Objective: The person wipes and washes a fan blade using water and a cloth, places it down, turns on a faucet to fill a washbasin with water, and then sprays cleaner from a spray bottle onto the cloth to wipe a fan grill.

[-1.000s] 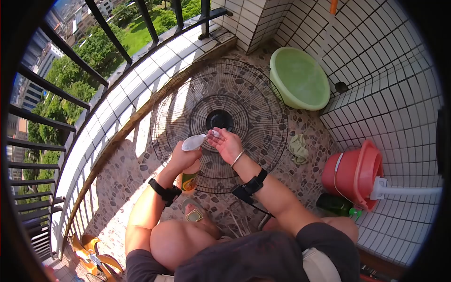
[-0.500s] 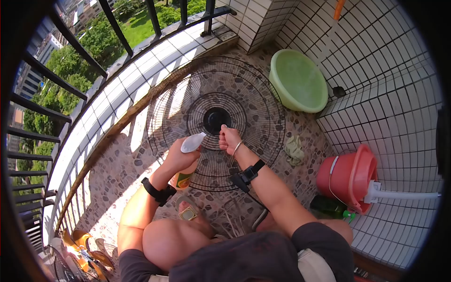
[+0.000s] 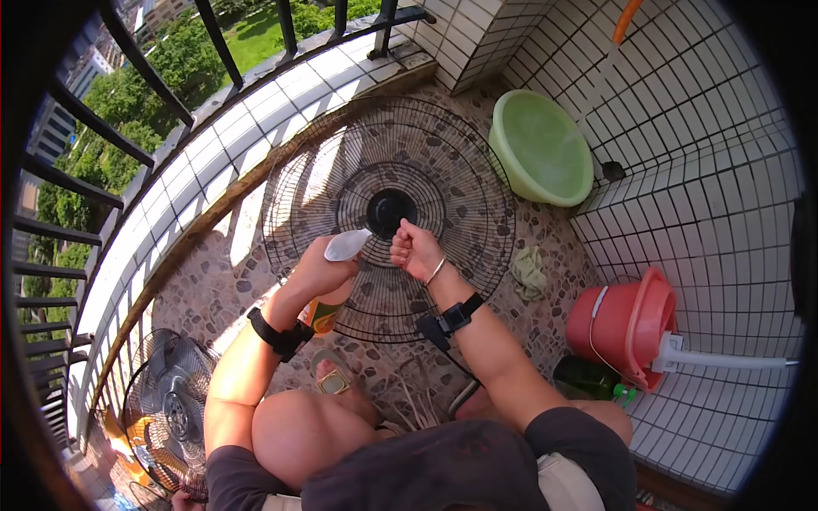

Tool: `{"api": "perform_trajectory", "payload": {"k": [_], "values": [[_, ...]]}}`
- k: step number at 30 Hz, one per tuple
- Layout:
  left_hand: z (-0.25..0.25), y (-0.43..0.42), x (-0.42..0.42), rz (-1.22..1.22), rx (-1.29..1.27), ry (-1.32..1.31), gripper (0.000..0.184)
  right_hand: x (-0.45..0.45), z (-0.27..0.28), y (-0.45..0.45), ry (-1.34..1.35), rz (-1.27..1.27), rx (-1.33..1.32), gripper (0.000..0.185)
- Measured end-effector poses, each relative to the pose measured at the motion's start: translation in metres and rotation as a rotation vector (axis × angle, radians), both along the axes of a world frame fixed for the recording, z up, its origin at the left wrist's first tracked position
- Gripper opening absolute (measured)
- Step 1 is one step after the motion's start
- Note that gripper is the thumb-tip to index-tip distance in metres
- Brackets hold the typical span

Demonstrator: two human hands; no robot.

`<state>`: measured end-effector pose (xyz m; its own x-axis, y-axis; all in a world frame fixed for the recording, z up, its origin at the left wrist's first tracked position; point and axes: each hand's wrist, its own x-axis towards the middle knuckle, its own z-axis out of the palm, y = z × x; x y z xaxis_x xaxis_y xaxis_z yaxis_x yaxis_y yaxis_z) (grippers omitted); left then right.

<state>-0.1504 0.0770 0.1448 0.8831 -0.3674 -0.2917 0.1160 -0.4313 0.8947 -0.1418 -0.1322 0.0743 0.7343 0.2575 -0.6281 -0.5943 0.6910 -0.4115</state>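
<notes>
My left hand (image 3: 322, 271) is wrapped round a spray bottle (image 3: 322, 315) with a white spray head and an orange, yellow and green label. The nozzle points towards the black hub (image 3: 391, 213) of a large round wire fan guard (image 3: 473, 183). My right hand (image 3: 416, 249) is closed in a fist beside that hub, over the wires. Whether its fingers hook the wires or pinch something small is hidden. The guard spreads above the pebble-patterned floor, beyond both hands.
A pale green basin (image 3: 542, 149) stands by the tiled wall, with a crumpled cloth (image 3: 529, 274) nearer me. At right are a red bucket (image 3: 609, 319) and a dark green bottle (image 3: 586, 377). Another fan (image 3: 175, 413) stands at lower left. Black railings (image 3: 68, 183) edge the left side.
My left hand and the bottle have shifted slightly up and left. My right fist stays beside the hub. The view has shifted, and the fan at lower left now shows more fully.
</notes>
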Motion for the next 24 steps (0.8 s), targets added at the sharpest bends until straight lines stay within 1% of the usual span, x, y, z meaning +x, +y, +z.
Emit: {"api": "perform_trajectory", "payload": {"k": [1, 2, 4, 5, 7, 8, 10, 11, 12, 14, 15, 16, 18, 19, 20, 21, 23, 24], "values": [[0.001, 0.000, 0.001, 0.009, -0.028, 0.054, 0.018, 0.000, 0.014, 0.007, 0.053, -0.092, 0.035, 0.017], [0.002, 0.000, 0.000, 0.009, -0.027, 0.056, 0.018, -0.002, 0.020, 0.008, 0.055, -0.091, 0.036, 0.017], [0.006, 0.001, 0.001, 0.033, -0.076, 0.131, 0.019, -0.002, 0.027, 0.008, 0.030, -0.073, -0.147, 0.016], [0.007, 0.001, 0.001, 0.036, -0.071, 0.133, 0.019, -0.002, 0.024, 0.007, 0.032, -0.070, -0.143, 0.016], [0.007, 0.000, 0.000, 0.006, -0.009, 0.134, 0.020, -0.003, 0.015, 0.003, -0.008, 0.019, -0.223, 0.022], [0.004, 0.000, -0.002, 0.008, -0.006, 0.135, 0.020, -0.003, 0.011, 0.003, -0.007, 0.021, -0.220, 0.022], [-0.005, -0.002, -0.005, 0.017, 0.000, 0.181, 0.021, -0.003, 0.003, -0.001, -0.024, 0.026, -0.062, 0.029], [-0.001, -0.004, -0.006, 0.000, -0.005, 0.179, 0.021, -0.003, 0.006, 0.006, 0.018, -0.048, -0.056, 0.038], [0.005, -0.006, -0.007, -0.012, 0.024, 0.190, 0.022, -0.006, 0.016, 0.009, 0.031, -0.031, -0.149, 0.039], [0.003, -0.013, -0.007, -0.047, 0.044, 0.200, 0.022, -0.003, 0.009, 0.006, 0.021, -0.009, -0.270, 0.036], [0.000, -0.012, -0.009, -0.039, 0.007, 0.168, 0.017, -0.004, 0.006, -0.001, 0.004, 0.031, -0.275, 0.028], [-0.002, -0.009, -0.011, -0.020, -0.025, 0.139, 0.014, -0.005, 0.002, -0.006, 0.007, 0.031, -0.272, 0.028], [0.003, -0.011, -0.009, -0.008, -0.010, 0.150, 0.014, -0.007, -0.007, -0.012, -0.065, 0.057, -0.083, 0.019], [0.003, -0.012, -0.008, -0.034, 0.027, 0.124, 0.015, -0.009, -0.008, -0.018, -0.072, 0.037, 0.000, 0.005], [0.002, -0.011, -0.008, -0.063, 0.064, 0.098, 0.015, -0.011, -0.010, -0.019, -0.069, 0.045, 0.006, 0.005], [0.002, -0.010, -0.008, -0.058, 0.067, 0.097, 0.015, -0.013, -0.011, -0.021, -0.124, 0.013, -0.047, 0.003], [0.001, -0.011, -0.006, -0.049, 0.037, 0.101, 0.017, -0.016, -0.010, -0.025, -0.211, -0.013, -0.152, 0.018], [0.000, -0.012, -0.006, -0.051, 0.035, 0.101, 0.017, -0.017, -0.008, -0.026, -0.211, -0.013, -0.154, 0.018]]}}
